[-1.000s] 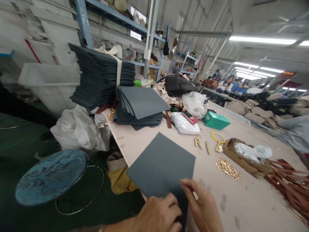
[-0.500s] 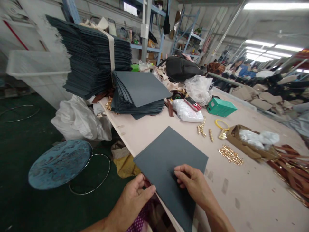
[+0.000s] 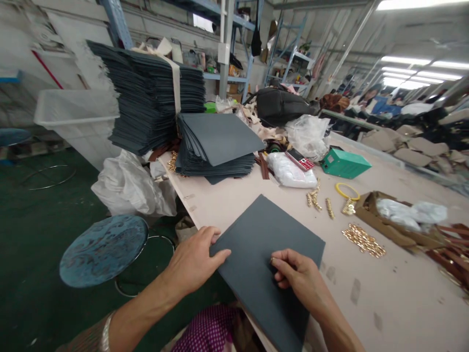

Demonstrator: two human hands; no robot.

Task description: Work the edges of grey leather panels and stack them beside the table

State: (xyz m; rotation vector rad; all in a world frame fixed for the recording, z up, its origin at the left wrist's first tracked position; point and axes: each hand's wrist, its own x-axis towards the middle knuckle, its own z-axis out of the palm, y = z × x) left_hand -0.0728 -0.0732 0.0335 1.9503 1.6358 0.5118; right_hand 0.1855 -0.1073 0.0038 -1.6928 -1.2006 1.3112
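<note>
A dark grey sheet point(image 3: 267, 244) lies on the pale table point(image 3: 366, 303), its near end hanging over the table's edge. My left hand point(image 3: 194, 256) rests on the sheet's left corner with the fingers stretched out flat. My right hand point(image 3: 296, 276) is on the middle of the sheet, fingers curled in a pinch; what it pinches is too small to make out. A fanned pile of the same grey sheets point(image 3: 216, 144) lies further back on the table, beside a tall strapped stack point(image 3: 150, 107).
Gold metal fittings point(image 3: 362, 239), a yellow ring point(image 3: 346, 189), a green box point(image 3: 344, 163), plastic bags point(image 3: 291, 171) and brown straps point(image 3: 450, 249) lie across the table. A blue round stool point(image 3: 104, 249) and a white sack point(image 3: 128, 188) stand left of it. Other people work far back.
My left hand has come up from below the table's edge onto the sheet's left corner and flattened out. My right hand has stayed pinched on the sheet's middle.
</note>
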